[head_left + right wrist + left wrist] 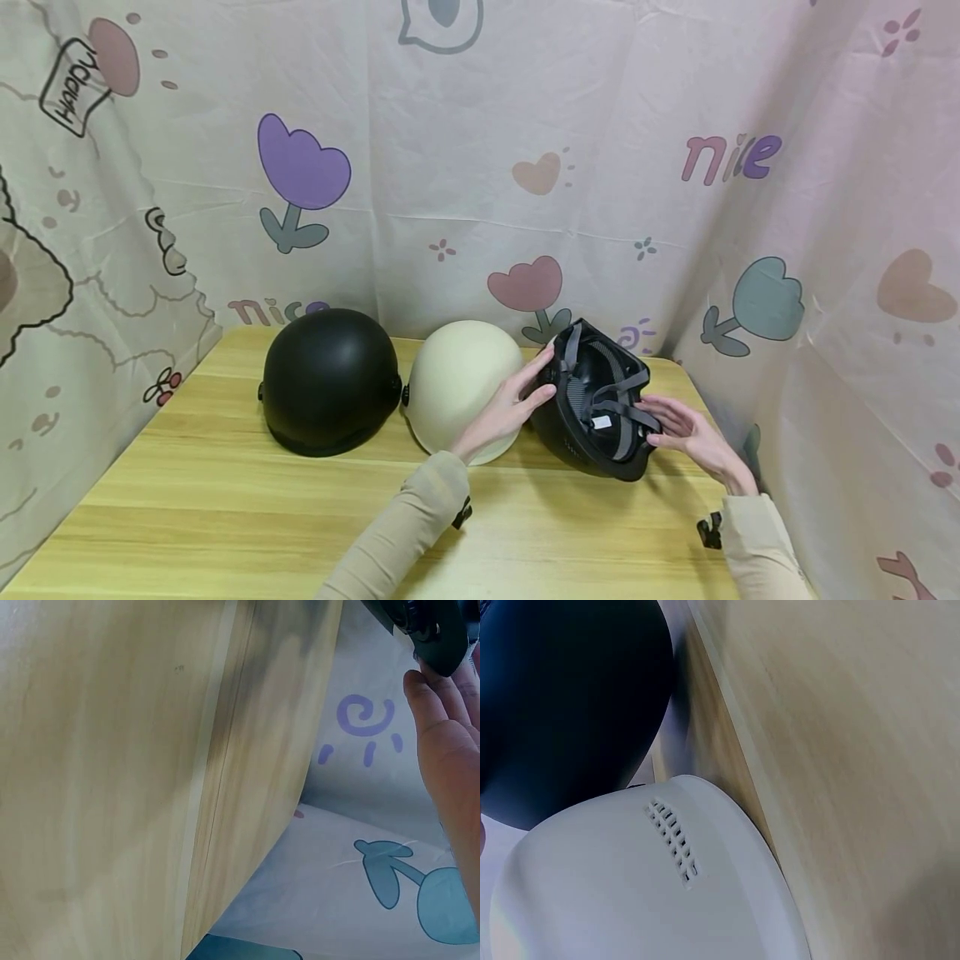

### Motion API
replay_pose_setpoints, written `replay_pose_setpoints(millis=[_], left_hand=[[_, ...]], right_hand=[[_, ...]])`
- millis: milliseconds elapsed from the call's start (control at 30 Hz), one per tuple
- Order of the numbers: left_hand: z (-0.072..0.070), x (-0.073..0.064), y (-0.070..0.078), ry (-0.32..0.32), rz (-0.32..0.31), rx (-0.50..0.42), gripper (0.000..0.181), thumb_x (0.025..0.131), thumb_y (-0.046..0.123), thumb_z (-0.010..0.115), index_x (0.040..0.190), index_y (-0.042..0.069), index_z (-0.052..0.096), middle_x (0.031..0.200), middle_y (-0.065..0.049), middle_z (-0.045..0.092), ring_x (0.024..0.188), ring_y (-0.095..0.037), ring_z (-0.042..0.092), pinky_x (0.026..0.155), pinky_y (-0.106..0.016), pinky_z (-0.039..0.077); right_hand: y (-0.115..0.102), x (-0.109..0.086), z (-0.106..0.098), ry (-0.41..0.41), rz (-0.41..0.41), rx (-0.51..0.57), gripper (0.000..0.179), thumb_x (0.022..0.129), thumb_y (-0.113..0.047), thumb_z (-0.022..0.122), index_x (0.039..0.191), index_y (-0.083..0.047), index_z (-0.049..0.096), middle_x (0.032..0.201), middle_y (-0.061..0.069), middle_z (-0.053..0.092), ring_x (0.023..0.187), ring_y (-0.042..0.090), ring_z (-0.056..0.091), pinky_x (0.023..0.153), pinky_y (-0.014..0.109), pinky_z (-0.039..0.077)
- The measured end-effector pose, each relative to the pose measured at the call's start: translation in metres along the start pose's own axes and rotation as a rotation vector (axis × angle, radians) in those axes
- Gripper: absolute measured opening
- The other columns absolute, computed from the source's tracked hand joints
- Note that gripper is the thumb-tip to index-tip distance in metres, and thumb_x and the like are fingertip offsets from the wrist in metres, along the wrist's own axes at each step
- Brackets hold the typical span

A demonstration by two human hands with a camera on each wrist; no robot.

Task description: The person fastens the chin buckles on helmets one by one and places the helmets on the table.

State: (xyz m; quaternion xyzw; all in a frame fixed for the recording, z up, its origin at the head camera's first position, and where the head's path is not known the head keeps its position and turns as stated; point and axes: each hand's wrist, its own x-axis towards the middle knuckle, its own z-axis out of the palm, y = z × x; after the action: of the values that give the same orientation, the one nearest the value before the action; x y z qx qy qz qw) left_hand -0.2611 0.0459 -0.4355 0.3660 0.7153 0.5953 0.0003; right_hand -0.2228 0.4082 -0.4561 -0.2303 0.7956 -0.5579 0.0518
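Observation:
A black helmet (558,433) is tilted at the right, its hollow inside turned to the head camera, showing grey straps (618,408) and a small white label (602,422). My left hand (498,412) holds its left rim, thumb and fingers on the edge. On the opposite side my right hand (693,437) grips the rim near the strap's end, thumb in front. The right wrist view catches that hand (450,742) against a dark edge of the helmet (442,641). Partly behind my left hand stands a cream helmet (457,383), dome up, with vent holes (673,840).
Another black helmet (330,383) sits dome up on the left, beside the cream one. All are on a wooden table (225,517). A printed cloth (450,150) hangs behind the table and at both sides, close to my right arm.

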Motion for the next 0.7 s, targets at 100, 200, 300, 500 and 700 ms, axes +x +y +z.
replay_pose_setpoints(millis=[100, 200, 300, 500, 700], left_hand=[[0.0011, 0.0002, -0.0005, 0.023, 0.009, 0.013, 0.059, 0.105, 0.018, 0.053, 0.159, 0.011, 0.031, 0.169, -0.003, 0.023, 0.158, -0.021, 0.018, 0.125, -0.047, 0.026], [0.0020, 0.0005, -0.0009, 0.050, 0.030, 0.029, 0.056, 0.104, 0.016, 0.054, 0.157, 0.008, 0.035, 0.167, -0.004, 0.028, 0.157, -0.023, 0.022, 0.125, -0.044, 0.027], [0.0031, 0.0011, -0.0015, 0.074, 0.052, 0.025, 0.054, 0.103, 0.014, 0.056, 0.154, 0.006, 0.040, 0.165, -0.006, 0.033, 0.155, -0.024, 0.028, 0.124, -0.038, 0.029], [0.0055, 0.0027, -0.0036, 0.137, 0.104, 0.033, 0.050, 0.101, 0.013, 0.060, 0.149, 0.005, 0.048, 0.158, -0.010, 0.044, 0.149, -0.026, 0.039, 0.120, -0.031, 0.035], [0.0066, 0.0025, -0.0018, 0.159, 0.096, 0.087, 0.048, 0.100, 0.017, 0.063, 0.146, 0.011, 0.054, 0.156, -0.004, 0.048, 0.148, -0.021, 0.040, 0.121, -0.037, 0.035]], right_hand=[[0.0012, 0.0001, 0.0001, -0.008, -0.004, 0.000, 0.065, 0.094, 0.004, 0.063, 0.148, 0.015, 0.030, 0.146, -0.002, 0.059, 0.132, -0.009, 0.049, 0.102, 0.009, 0.043], [0.0018, 0.0003, 0.0003, -0.018, -0.010, 0.008, 0.064, 0.094, 0.005, 0.063, 0.148, 0.016, 0.030, 0.146, -0.002, 0.059, 0.132, -0.008, 0.050, 0.101, 0.011, 0.045], [0.0027, 0.0006, 0.0006, -0.028, -0.008, 0.021, 0.064, 0.093, 0.006, 0.062, 0.148, 0.016, 0.030, 0.146, -0.003, 0.059, 0.131, -0.007, 0.051, 0.100, 0.012, 0.047], [0.0050, 0.0008, 0.0017, -0.050, 0.004, 0.027, 0.065, 0.094, 0.004, 0.063, 0.148, 0.016, 0.029, 0.146, -0.001, 0.059, 0.131, -0.008, 0.052, 0.101, 0.011, 0.045], [0.0089, 0.0009, 0.0024, -0.046, 0.030, 0.019, 0.065, 0.094, 0.003, 0.063, 0.149, 0.015, 0.030, 0.145, -0.001, 0.059, 0.129, -0.008, 0.052, 0.100, 0.011, 0.046]])
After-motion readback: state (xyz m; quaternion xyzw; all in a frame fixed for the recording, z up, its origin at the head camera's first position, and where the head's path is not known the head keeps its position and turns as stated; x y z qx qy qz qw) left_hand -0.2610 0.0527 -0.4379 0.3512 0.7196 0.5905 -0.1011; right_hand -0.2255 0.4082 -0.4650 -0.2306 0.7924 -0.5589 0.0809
